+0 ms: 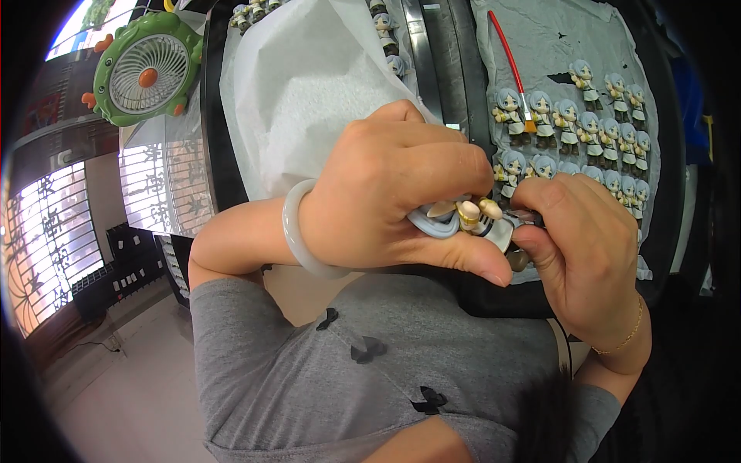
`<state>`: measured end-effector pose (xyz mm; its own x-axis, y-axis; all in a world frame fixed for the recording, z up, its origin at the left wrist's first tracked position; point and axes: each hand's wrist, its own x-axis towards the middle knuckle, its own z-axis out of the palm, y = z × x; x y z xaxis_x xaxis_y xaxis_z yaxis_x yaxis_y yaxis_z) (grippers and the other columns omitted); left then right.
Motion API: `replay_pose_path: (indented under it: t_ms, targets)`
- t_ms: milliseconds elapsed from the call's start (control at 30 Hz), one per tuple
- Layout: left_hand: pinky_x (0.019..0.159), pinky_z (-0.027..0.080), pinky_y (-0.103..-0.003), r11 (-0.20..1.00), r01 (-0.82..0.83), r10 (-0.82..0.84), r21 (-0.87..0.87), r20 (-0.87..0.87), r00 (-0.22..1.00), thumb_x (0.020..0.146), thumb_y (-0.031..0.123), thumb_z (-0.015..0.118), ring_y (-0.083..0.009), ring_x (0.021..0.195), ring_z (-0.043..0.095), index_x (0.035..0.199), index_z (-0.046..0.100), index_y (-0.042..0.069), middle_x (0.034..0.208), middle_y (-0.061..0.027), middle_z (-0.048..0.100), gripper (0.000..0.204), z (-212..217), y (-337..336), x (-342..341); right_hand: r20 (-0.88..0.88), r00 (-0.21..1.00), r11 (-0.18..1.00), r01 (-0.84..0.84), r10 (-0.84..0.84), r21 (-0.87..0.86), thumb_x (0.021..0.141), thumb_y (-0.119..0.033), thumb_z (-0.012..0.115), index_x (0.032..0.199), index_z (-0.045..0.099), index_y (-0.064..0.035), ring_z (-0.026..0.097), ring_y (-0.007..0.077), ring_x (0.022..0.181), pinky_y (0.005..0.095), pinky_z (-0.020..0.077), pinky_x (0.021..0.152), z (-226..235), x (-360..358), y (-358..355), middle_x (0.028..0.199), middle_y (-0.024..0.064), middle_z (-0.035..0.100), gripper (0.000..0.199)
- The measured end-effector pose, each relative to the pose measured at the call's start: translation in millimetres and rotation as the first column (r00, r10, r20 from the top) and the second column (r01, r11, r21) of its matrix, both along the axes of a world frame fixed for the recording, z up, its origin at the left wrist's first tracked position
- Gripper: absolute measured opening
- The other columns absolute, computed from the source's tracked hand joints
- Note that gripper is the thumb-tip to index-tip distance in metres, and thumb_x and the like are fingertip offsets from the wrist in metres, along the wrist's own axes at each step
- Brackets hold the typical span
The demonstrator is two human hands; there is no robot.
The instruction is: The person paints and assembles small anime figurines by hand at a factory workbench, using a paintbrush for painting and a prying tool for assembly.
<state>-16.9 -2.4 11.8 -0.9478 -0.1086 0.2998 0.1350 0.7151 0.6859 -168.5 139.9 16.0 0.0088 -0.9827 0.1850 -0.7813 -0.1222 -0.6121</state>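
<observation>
My left hand [394,185] is closed around a small figurine [488,224] with pale blue hair and a white and gold outfit. The figurine is tipped sideways, its lower end toward the right, and most of its head is hidden by my fingers. At that lower end my right hand [583,247] pinches a small dark part between thumb and forefinger. A brownish bit [518,260] of the figurine shows below the thumbs. Both hands meet in front of my body, over the near edge of the trays.
On the right, a dark tray lined with grey paper [532,46] carries rows of like figurines [590,131] and a red-handled brush [505,54]. White paper [301,100] covers much of the left tray, with several figurines [384,27] at its edges. A green fan [148,73] stands at far left.
</observation>
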Motion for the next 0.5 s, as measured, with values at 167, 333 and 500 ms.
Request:
replay_pose_path:
  t_ms: [167,333,500]
  targets:
    - [0.053,0.031,-0.025,1.000,0.022,-0.022,-0.006,0.009,1.000,0.048,0.050,0.073,-0.0140,0.050,0.046,0.074,0.054,0.006,0.058,0.0017,0.049,0.055,0.3,-0.3,-2.1,0.074,0.997,1.000,-0.014,0.014,0.009,0.084,-0.030,0.051,0.081,0.053,-0.0017,0.050,0.0261,0.058,0.0326,0.0375,0.053,-3.5,-4.8,-1.1,0.066,0.0094,0.051,0.029]
    - [0.054,0.032,-0.025,0.999,0.041,-0.041,0.028,-0.012,0.999,0.050,0.050,0.074,-0.0150,0.050,0.045,0.075,0.054,0.006,0.058,0.0021,0.049,0.054,-1.7,0.6,-2.9,0.229,0.964,0.977,-0.170,0.139,0.126,0.082,-0.026,0.055,0.077,0.052,-0.0014,0.049,0.0223,0.055,0.0308,0.0370,0.052,-4.5,-14.9,-5.7,0.063,0.0077,0.051,0.025]
    - [0.057,0.036,-0.026,0.995,-0.048,0.049,0.090,-0.001,0.999,0.055,0.047,0.074,-0.0174,0.055,0.048,0.076,0.054,0.005,0.063,-0.0009,0.051,0.051,-1.4,-4.9,-0.9,0.232,0.919,0.943,0.285,-0.320,0.174,0.078,-0.015,0.059,0.077,0.052,-0.0001,0.044,0.0084,0.053,0.0247,0.0345,0.050,-13.6,-41.8,-26.3,0.059,0.0033,0.051,0.016]
